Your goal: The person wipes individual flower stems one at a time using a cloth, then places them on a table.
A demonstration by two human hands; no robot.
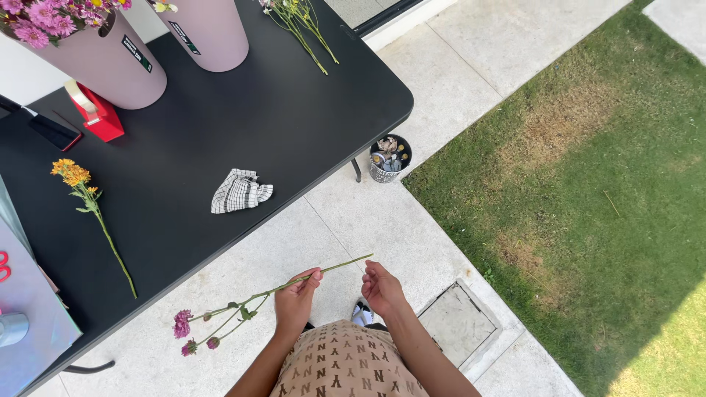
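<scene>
Left hand (296, 295) pinches a long green flower stem (294, 282) near its middle, thumb and fingers pressed onto it. The stem runs level across my view, cut end toward the right, small purple blooms (182, 323) hanging off the left end, past the edge of the black surface (243, 110) and over the paving. Right hand (381, 287) sits just beside the cut end, fingers loosely curled, palm half turned in; I see it holding nothing, and I can't tell if a fingertip touches the stem tip.

Handling, as I judge it: the stem is very light, thin and springy, likely to bend or snap if squeezed hard. The blooms are soft and easily crushed. Best hold is on bare stem, mid-length or nearer the cut end, away from the side shoots and buds.

Same head view, on the surface: an orange flower (72, 174) with its long stem lies flat toward the left side. A crumpled white checked cloth (240, 191) sits near the front edge. A red tape dispenser (94, 110) stands by a mauve bucket (103, 62) filled with pink blooms; a second mauve bucket (209, 33) is just beside it. More loose stems (301, 29) lie at the far edge.

On the ground: a small patterned bin (390, 158) of scraps stands by the surface leg, grass (573, 184) to the right.
</scene>
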